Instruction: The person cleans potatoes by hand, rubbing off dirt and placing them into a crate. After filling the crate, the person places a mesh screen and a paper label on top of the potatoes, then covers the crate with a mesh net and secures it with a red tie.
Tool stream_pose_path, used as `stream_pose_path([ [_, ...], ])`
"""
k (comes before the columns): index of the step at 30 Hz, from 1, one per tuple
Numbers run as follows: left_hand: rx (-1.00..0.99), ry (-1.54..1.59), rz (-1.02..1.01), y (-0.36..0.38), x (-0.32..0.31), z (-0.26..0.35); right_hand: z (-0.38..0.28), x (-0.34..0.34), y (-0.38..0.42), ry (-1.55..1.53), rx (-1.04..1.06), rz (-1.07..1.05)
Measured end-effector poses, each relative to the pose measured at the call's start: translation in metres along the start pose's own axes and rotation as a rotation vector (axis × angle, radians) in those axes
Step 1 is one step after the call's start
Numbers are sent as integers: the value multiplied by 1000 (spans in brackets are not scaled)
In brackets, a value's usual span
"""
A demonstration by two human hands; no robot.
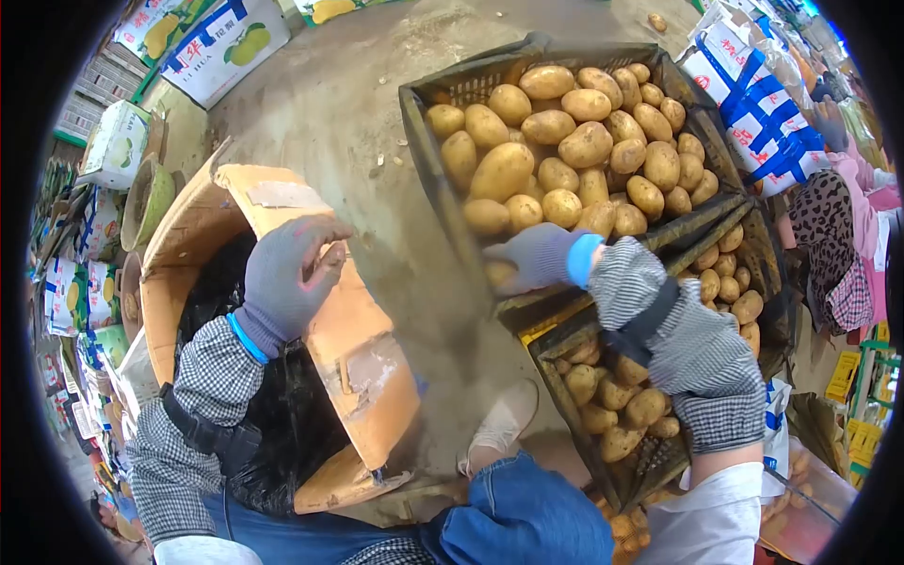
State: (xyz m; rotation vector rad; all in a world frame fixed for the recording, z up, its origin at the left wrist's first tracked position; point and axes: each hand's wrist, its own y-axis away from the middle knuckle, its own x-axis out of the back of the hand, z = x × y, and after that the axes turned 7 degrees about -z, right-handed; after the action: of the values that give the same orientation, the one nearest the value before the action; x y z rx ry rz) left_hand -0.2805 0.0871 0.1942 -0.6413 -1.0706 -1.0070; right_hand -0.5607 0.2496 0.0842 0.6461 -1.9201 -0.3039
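My left hand (297, 268), in a grey glove, is over the near flap of an open cardboard box (358, 377) lined with a black plastic bag (282, 414). Its fingers are curled, and nothing shows between them. My right hand (532, 259), also gloved, is at the front left corner of a dark crate (438, 202) heaped with potatoes (584, 141). Its fingers are closed round a potato (499, 274), blurred by motion. A lower crate (565, 428) with more potatoes stands beneath my right forearm.
Another potato crate (777, 273) stands at the right. Pear-printed cartons (226, 52) are at the upper left, a blue-and-white bag (763, 122) at the upper right. A person in leopard-print clothing (829, 221) is at the far right. One loose potato (657, 23) lies on the floor.
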Motion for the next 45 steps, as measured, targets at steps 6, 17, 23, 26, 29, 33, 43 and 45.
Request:
stream_pose_path([
  [6,-2,2,42,-6,-1,0,-11,10,12,-39,-107,557],
  [17,0,21,61,-7,-4,5,-29,-25,-38,-3,-435,513],
  [23,-37,27,108,-2,-7,-1,-19,-17,-18,-55,-358,538],
  [26,-23,-14,113,-2,-6,3,13,-22,-16,-5,-331,532],
  [29,64,98,76,-4,-3,9,12,41,-9,27,-291,528],
  [33,-13,33,123,-8,-8,3,63,12,-51,-196,-447,704],
  [43,-8,-9,67,-8,-6,6,52,23,-43,-96,-527,551],
  [45,-50,-21,95,-7,-7,5,39,14,-45,-95,-550,637],
])
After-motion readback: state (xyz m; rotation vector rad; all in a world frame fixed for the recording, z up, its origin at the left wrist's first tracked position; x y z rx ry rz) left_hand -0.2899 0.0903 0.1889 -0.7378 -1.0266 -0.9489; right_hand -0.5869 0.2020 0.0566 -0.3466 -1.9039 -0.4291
